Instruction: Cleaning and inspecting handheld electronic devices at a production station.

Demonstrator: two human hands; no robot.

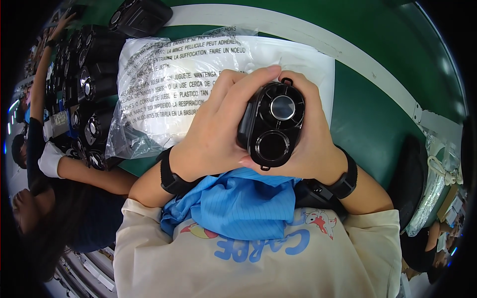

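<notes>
Between both hands I hold up a glossy black device (274,124), an elongated rounded body with two round, chrome-ringed parts on its upward face and a small loop at each end. My left hand (213,126) closes round its left side, fingers curled over the far end. My right hand (316,131) wraps the right side, with some fingers hidden behind the body. Beneath the hands lies a clear printed plastic bag (144,94) over a white sheet (320,69). A blue striped cloth (243,203) is bunched against my shirt, just below my wrists.
Several similar black devices (94,82) crowd the left of the green table (367,107), and another (141,17) stands at the far left. A co-worker's gloved hand (51,160) is near them. A pale strip (318,37) curves along the far side. Clear plastic wrapping (427,203) hangs at right.
</notes>
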